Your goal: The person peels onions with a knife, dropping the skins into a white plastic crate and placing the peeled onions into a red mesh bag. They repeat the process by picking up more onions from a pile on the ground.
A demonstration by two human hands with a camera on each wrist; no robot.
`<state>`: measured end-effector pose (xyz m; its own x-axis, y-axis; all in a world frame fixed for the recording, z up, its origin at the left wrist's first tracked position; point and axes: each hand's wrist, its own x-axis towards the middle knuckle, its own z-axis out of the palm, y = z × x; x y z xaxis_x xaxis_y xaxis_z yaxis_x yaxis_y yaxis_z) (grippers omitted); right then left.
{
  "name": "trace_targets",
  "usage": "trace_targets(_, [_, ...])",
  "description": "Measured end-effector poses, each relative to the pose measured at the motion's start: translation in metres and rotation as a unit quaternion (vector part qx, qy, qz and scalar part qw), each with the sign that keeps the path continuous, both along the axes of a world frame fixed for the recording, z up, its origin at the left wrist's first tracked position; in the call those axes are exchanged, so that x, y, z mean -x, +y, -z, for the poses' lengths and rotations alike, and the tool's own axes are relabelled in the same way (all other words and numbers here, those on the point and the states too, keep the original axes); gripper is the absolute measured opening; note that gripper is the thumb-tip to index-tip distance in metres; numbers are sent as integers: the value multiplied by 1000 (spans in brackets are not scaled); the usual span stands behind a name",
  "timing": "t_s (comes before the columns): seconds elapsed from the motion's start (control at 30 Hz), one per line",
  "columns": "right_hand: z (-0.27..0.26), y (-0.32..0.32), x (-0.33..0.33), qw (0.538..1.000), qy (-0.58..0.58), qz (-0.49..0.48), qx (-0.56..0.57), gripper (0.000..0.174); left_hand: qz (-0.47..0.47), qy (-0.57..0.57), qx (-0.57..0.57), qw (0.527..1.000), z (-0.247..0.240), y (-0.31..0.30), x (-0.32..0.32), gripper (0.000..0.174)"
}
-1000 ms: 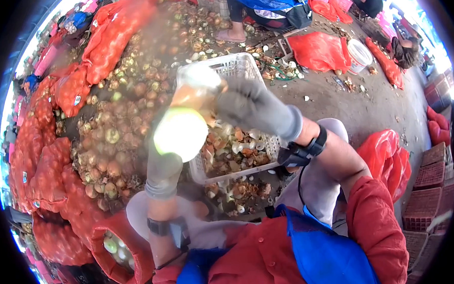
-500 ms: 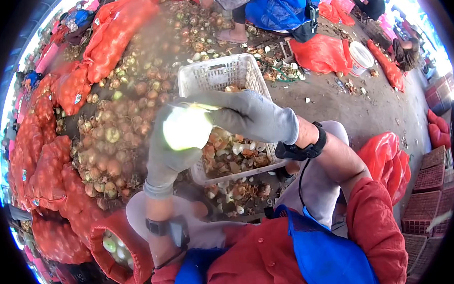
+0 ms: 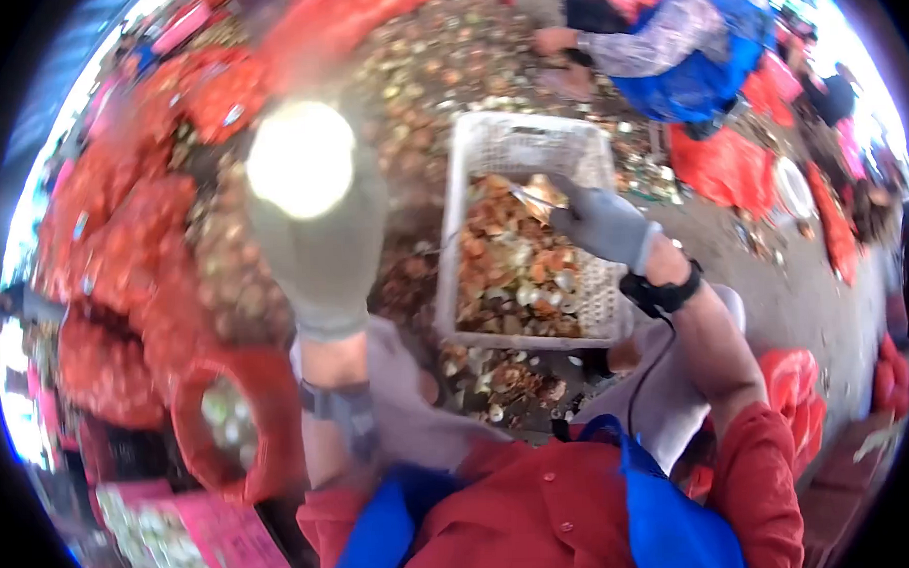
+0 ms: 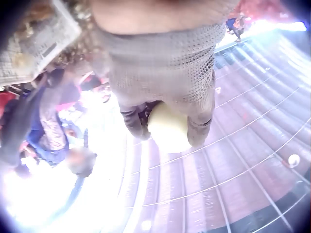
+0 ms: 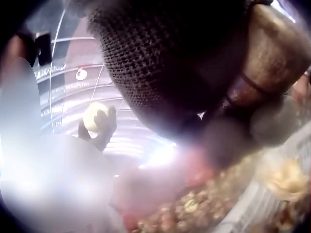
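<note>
In the head view my gloved left hand (image 3: 323, 239) is raised at the left, above the heap of onions, holding a pale peeled onion (image 3: 300, 159) that glares white. The left wrist view shows gloved fingers curled around that onion (image 4: 169, 128). My gloved right hand (image 3: 608, 224) is over the white crate (image 3: 449, 274). It grips a small knife (image 3: 521, 194) whose thin blade points left over loose onion skins (image 3: 493, 253). A brown handle-like piece (image 5: 277, 53) appears beside the dark glove in the right wrist view.
Unpeeled onions (image 3: 408, 85) cover the ground ahead. Red mesh sacks (image 3: 112, 226) line the left side. A sack with a rolled rim (image 3: 194, 423) stands by my left knee, pale onions inside. Another person in a blue vest (image 3: 668, 86) works at the upper right, near a red bag (image 3: 721, 170).
My hands have parted. The left hand has gone up and left with the peeled onion; the right has drawn back right over the crate. The head view has shifted left.
</note>
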<state>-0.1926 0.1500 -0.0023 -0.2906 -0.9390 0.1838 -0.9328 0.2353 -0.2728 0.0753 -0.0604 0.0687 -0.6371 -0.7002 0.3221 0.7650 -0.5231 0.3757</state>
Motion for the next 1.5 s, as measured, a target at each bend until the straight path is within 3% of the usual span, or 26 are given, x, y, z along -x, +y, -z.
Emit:
trace_targets(0.07, [-51,-5,-34,949,-297,41,-92,56,-26,69,-15,997,-2,-25,-60,81])
trace_targets(0.2, [-43,-10,-40,950,-313,5,-9,52,-99,185,-18,977,28,-69,-185,108])
trace_targets(0.27, [-43,-18,-48,930,-364,43,-41,51,-177,152,-43,971,61,-77,-230,105])
trace_targets(0.33, [-12,-26,-33,956,-292,-9,-4,49,-226,65,-81,969,92,-79,-245,86])
trace_targets(0.37, [-20,-32,-42,948,-315,7,-36,49,-196,-14,-58,979,111,-88,-251,62])
trace_targets(0.4, [-27,-37,-52,939,-337,23,-67,49,-198,-14,-65,978,134,-96,-250,62])
trace_targets(0.47, [-17,-44,-52,936,-340,15,-90,50,-313,-364,-13,877,180,-114,-242,42])
trace_targets(0.5, [-21,-49,-56,938,-324,28,-119,51,-336,-462,102,814,234,-143,-254,39])
trace_targets(0.53, [-17,-53,-56,942,-311,24,-125,51,-366,-561,216,711,287,-173,-267,36])
trace_targets(0.57, [-14,-56,-54,945,-298,16,-131,51,-398,-629,304,595,282,-179,-251,33])
trace_targets(0.6, [-12,-61,-54,948,-286,9,-137,51,-337,-488,-103,798,279,-180,-234,30])
trace_targets(0.67, [-17,-71,-56,946,-282,15,-160,50,-361,-624,-90,687,265,-188,-211,55])
trace_targets(0.7, [-14,-77,-53,945,-283,11,-164,49,-361,-627,-94,684,275,-200,-208,55])
trace_targets(0.77, [-7,-87,-45,944,-277,18,-176,50,-525,-730,113,422,321,-234,-213,67])
trace_targets(0.8, [-3,-92,-40,944,-279,21,-175,51,-525,-730,114,422,338,-253,-221,67])
trace_targets(0.87, [3,-101,-34,944,-283,17,-169,51,-415,-857,152,264,340,-277,-224,99])
trace_targets(0.9, [1,-106,-34,939,-294,39,-176,52,-388,-888,135,208,346,-280,-224,95])
trace_targets(1.03, [8,-118,-28,923,-326,64,-193,52,-203,-964,116,129,287,-284,-198,84])
trace_targets(1.07, [9,-119,-28,914,-347,76,-195,52,-205,-963,115,132,290,-290,-206,84])
trace_targets(1.13, [6,-121,-31,911,-364,73,-181,54,-227,-915,95,320,292,-300,-227,83])
trace_targets(1.17, [-4,-127,-38,904,-381,75,-178,56,-227,-914,96,323,299,-297,-227,83])
trace_targets(1.27, [-1,-121,-50,898,-420,42,-125,58,-256,-707,203,627,304,-283,-229,60])
trace_targets(1.3, [1,-120,-54,909,-407,-1,-91,57,-229,-758,467,394,296,-273,-219,49])
trace_targets(1.33, [-4,-118,-58,918,-390,-40,-54,57,-235,-749,475,399,277,-259,-189,49])
trace_targets(1.4, [-21,-115,-68,922,-381,-34,-65,47,-315,-495,179,790,235,-223,-124,51])
trace_targets(1.5, [-49,-106,-88,916,-395,-67,3,34,-232,-392,323,830,181,-181,-69,59])
